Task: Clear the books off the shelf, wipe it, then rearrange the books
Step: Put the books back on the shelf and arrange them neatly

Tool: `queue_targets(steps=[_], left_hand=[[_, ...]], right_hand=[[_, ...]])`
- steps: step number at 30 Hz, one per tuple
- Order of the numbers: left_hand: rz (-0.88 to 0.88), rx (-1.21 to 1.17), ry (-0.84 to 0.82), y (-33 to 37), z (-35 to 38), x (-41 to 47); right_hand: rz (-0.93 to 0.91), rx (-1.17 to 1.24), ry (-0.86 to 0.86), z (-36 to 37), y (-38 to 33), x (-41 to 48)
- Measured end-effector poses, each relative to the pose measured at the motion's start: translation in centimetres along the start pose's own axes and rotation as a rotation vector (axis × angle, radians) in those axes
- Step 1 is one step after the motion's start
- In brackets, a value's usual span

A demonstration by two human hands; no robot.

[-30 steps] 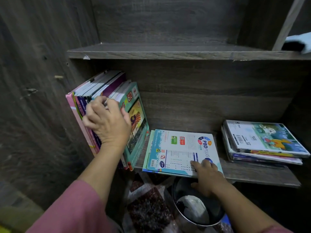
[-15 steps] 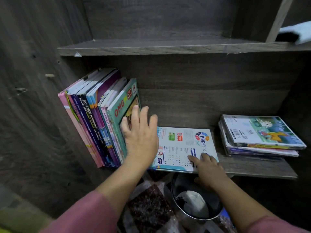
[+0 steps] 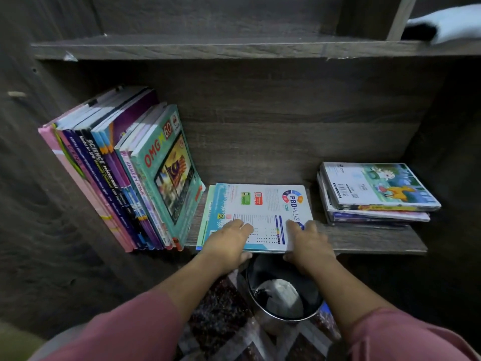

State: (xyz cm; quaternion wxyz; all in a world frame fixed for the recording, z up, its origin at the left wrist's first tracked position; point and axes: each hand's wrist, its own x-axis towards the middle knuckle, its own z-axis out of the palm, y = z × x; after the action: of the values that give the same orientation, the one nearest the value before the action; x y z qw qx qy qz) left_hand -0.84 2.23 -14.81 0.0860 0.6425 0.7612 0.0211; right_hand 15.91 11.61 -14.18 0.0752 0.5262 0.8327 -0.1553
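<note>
Grip one: left grip (image 3: 229, 243) clamped on the front edge of the white workbook (image 3: 263, 207), fingers flat on the cover, thumb hooked underneath.
Grip two: right grip (image 3: 311, 243) clamped on the same workbook at its near right corner, fingers on top and thumb below the edge.
Task's thing: the workbook lies flat mid-shelf (image 3: 377, 239), its front edge poking past the lip, and a thinner teal book (image 3: 205, 217) peeks out beneath it on the left.
Left end: leaning row (image 3: 117, 178) of books, spines out, tilted toward the side wall; the green book (image 3: 169, 175) is outermost, just beside the workbook.
Right end: flat stack (image 3: 374, 194) of books, apart from the workbook.
Down below: round metal bin (image 3: 260, 272) between the forearms.
Up top: pale cloth (image 3: 447, 22) on the upper shelf (image 3: 208, 46), far right.
</note>
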Motion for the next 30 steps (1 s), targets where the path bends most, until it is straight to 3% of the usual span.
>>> queue_targets(steps=[8,10,12,15,17,21,26,28,30], left_hand=[[-0.045,0.013,-0.005,0.3,-0.7,0.7],[-0.071,-0.027,0.027,0.7,-0.9,0.6],[-0.084,-0.062,0.113,1.2,-1.2,0.4],[-0.097,-0.143,0.349,1.9,-2.6,0.4],[-0.092,-0.209,0.498,2.0,-3.4,0.5],[-0.182,-0.327,0.637,1.7,-3.7,0.1],[-0.402,-0.623,0.898,1.3,-5.3,-0.8],[-0.481,-0.585,1.017,0.6,-6.6,-1.4],[-0.509,-0.37,1.122,-0.5,-8.1,-2.0]], right_hand=[[-0.004,-0.073,0.035,-1.3,0.1,-0.2],[-0.063,-0.014,0.163,-1.9,0.1,-0.3],[-0.204,0.101,0.398,-2.5,0.1,-0.3],[-0.524,0.281,0.776,-3.1,-1.1,-0.8],[-0.639,0.413,0.881,-3.0,-2.0,-1.5],[-0.591,0.54,0.767,-3.1,-2.5,-2.2],[-0.391,0.327,0.431,-2.4,-1.7,-1.8],[-0.381,0.231,0.272,-1.9,-1.3,-1.4],[-0.385,0.148,0.142,-1.1,-1.1,-1.1]])
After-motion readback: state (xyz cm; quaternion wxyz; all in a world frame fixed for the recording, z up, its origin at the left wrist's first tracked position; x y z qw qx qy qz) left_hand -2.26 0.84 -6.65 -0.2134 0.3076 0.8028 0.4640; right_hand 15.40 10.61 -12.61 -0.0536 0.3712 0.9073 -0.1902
